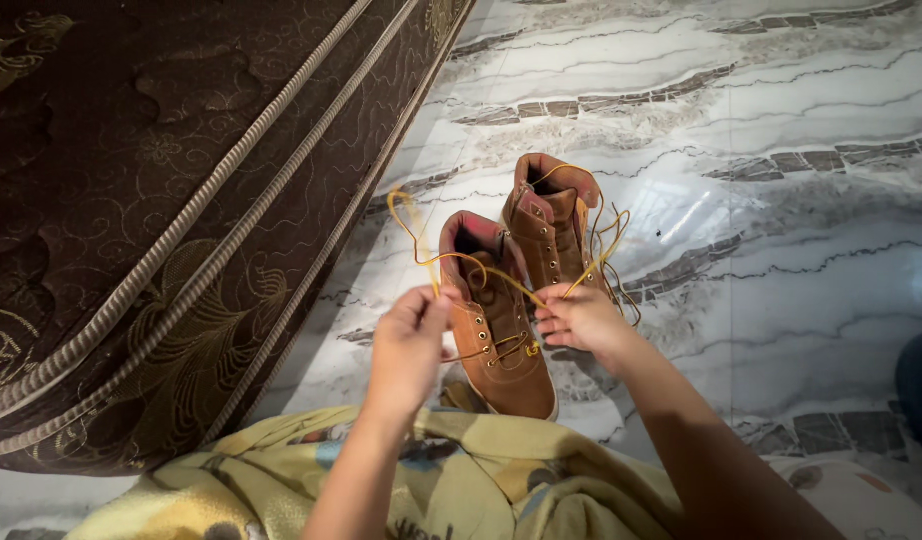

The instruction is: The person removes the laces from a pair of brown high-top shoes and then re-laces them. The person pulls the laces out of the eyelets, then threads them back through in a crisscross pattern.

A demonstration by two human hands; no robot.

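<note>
A tan boot (499, 330) stood on the marble floor (801, 260), its twin (553, 225) just behind. A yellow lace (421, 235) was pinched in the left hand (409, 345) and in the right hand (579, 318). An uneven pull was judged likely to slip it from an eyelet.

Two bare forearms without sleeves, left hand (409, 335) and right hand (578, 318) bare, no rings or watch visible, yellow printed garment (461, 480) over the lap
</note>
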